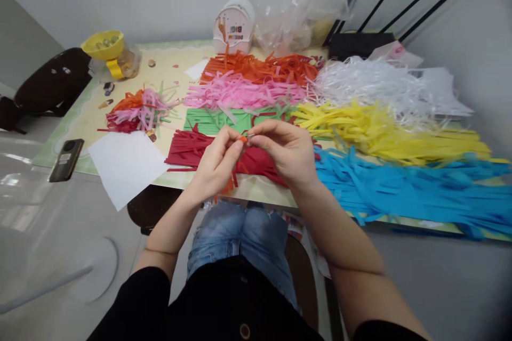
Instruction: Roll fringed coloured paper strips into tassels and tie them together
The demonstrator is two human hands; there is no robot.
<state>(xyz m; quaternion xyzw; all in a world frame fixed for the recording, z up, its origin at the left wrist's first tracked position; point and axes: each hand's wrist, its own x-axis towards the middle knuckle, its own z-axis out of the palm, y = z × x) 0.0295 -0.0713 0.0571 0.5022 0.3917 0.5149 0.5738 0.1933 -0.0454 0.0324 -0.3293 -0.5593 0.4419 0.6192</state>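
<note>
My left hand [219, 160] is closed in a pinch on an orange paper strip [243, 139], whose small folded end shows at the fingertips. More orange strip hangs below that hand. My right hand [290, 152] is pinched too, its fingertips meeting the left ones at the strip's end. Something small and dark shows between the right fingers, too small to name. Both hands are above the pile of dark red strips [186, 149], near the table's front edge. Behind them lie green strips [218, 120] and pink strips [244, 90].
Orange strips [264, 66], white strips [356, 85], yellow strips [384, 133] and blue strips [400, 186] cover the table's right part. At left lie a mixed bundle [134, 112], a white sheet [128, 165] and a phone [67, 160]. A pink-white container [234, 26] stands behind.
</note>
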